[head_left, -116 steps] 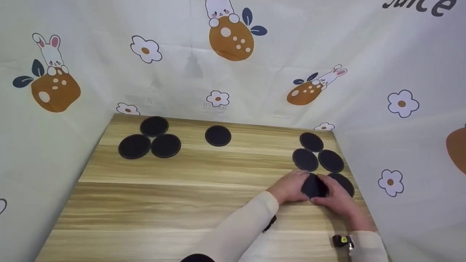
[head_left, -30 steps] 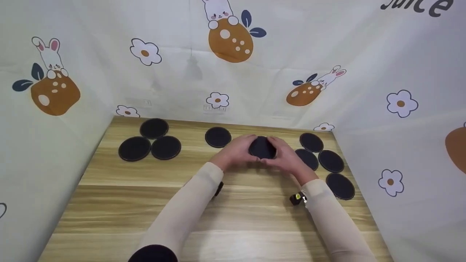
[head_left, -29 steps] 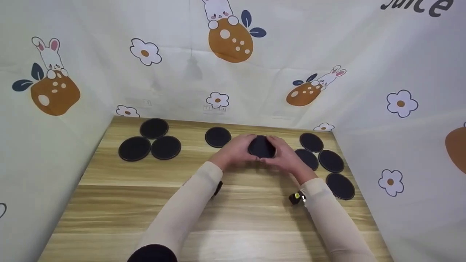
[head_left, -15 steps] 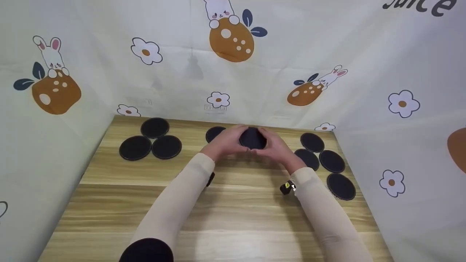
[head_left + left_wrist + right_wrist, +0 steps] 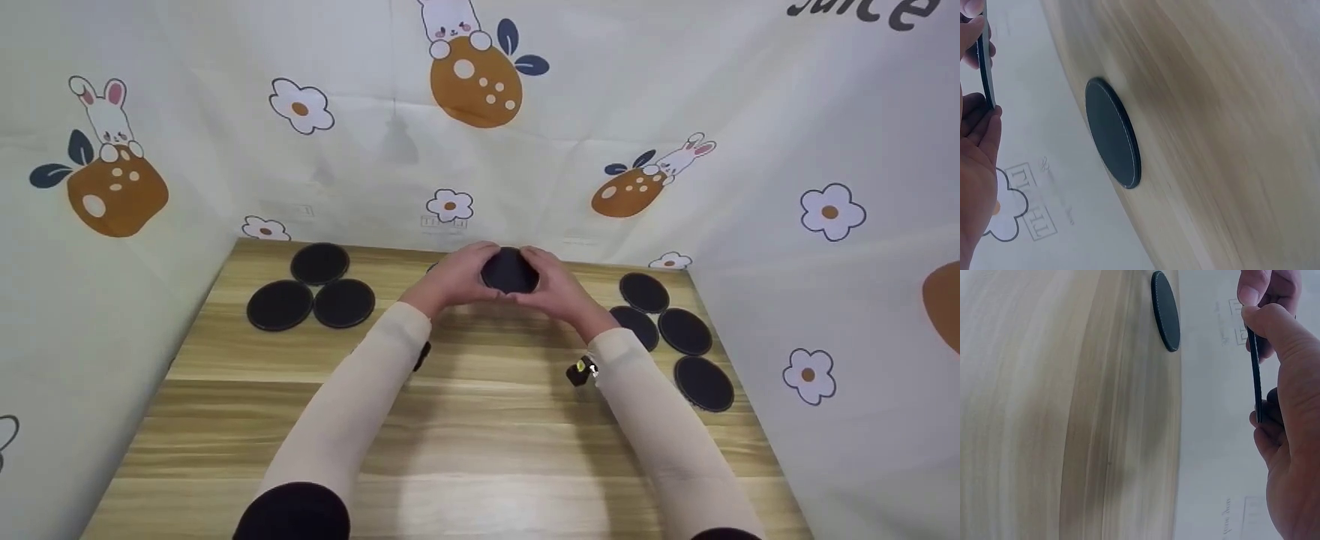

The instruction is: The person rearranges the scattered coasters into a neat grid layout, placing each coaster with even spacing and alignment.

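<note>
I hold one round black coaster (image 5: 510, 270) between both hands, up off the table (image 5: 480, 442) near its back edge, with its flat face turned towards me. My left hand (image 5: 459, 277) grips it by the left side, fingers and thumb bent round the rim and spread only as far as the coaster needs. My right hand (image 5: 556, 286) has the right side in the same way, and my two thumb tips come together at the near edge. From both wrists I see the coaster nearly edge-on, thin and clear of the wood.

Another coaster, the lone one (image 5: 1112, 135), lies flat on the table by the back edge; from above, my left hand hides all but a sliver of it. Over to my left, three coasters sit close together: a back one (image 5: 320, 264) behind a left one (image 5: 280, 305) and a right one (image 5: 344, 303). To my right are four more: a rear coaster (image 5: 643, 292), an inner coaster (image 5: 636, 324) partly covered by my right arm, an outer coaster (image 5: 685, 331), and a near coaster (image 5: 703, 383) closest to me.

My sleeves (image 5: 349, 405) are pale, with a small black device (image 5: 580, 371) at my right wrist. A white cloth (image 5: 352, 172) printed with rabbits, orange fruit and flowers hangs round the table.
</note>
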`<control>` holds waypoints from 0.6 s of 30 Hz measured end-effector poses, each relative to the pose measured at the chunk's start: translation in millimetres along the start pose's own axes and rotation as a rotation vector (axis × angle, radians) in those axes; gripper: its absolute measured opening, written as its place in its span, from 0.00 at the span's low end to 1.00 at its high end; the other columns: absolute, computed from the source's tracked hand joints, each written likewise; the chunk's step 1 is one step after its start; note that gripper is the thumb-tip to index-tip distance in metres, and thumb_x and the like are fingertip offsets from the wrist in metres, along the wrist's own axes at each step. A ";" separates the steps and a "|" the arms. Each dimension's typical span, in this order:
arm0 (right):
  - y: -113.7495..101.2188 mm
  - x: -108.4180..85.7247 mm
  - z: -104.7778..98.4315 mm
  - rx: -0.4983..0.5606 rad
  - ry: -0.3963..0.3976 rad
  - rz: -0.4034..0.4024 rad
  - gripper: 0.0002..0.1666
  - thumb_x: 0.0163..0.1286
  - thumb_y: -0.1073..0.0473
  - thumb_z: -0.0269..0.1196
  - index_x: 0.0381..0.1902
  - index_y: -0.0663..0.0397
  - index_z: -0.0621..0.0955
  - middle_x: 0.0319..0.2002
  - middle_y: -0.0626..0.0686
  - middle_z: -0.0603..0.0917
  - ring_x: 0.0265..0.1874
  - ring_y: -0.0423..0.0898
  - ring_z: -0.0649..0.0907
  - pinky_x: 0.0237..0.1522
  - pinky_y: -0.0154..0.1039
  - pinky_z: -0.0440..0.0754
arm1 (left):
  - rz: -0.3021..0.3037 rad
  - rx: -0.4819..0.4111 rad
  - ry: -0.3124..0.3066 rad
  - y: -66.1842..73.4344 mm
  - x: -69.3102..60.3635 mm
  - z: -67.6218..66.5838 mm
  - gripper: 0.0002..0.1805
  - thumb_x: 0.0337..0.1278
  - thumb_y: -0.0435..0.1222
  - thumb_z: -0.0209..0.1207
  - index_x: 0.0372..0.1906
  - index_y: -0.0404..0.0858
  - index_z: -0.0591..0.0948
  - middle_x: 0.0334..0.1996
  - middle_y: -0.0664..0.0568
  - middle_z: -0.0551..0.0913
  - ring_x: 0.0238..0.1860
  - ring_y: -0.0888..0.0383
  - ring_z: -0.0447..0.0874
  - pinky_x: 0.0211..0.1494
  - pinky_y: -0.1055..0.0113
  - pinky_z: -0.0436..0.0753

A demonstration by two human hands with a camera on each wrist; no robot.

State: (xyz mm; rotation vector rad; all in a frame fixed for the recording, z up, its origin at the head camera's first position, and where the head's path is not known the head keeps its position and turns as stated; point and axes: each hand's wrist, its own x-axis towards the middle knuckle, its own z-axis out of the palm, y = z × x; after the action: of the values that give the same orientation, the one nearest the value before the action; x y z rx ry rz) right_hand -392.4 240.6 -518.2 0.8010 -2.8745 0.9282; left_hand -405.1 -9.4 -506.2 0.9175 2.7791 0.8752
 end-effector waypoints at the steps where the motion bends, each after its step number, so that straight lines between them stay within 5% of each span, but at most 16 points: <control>1: -0.3 0.9 -0.2 -0.001 -0.001 0.003 0.59 0.66 0.42 0.80 0.84 0.66 0.68 0.82 0.66 0.69 0.81 0.62 0.69 0.81 0.58 0.69 | -0.003 0.001 0.000 -0.5 0.6 -0.5 0.48 0.66 0.48 0.78 0.84 0.35 0.69 0.81 0.42 0.71 0.80 0.46 0.70 0.84 0.52 0.68; 18: 12.1 10.8 12.0 -0.070 0.005 -0.026 0.60 0.65 0.45 0.80 0.83 0.68 0.67 0.81 0.69 0.69 0.80 0.64 0.69 0.81 0.57 0.68 | 0.006 0.069 -0.007 -12.7 5.7 10.7 0.52 0.66 0.51 0.76 0.85 0.33 0.65 0.84 0.40 0.67 0.83 0.45 0.65 0.86 0.52 0.65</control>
State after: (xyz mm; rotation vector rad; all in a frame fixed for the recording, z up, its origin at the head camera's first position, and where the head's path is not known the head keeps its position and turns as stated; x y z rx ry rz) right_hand -405.8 237.3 -532.8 0.8266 -2.8673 0.8215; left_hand -413.7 -9.2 -521.6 0.9381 2.8180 0.7794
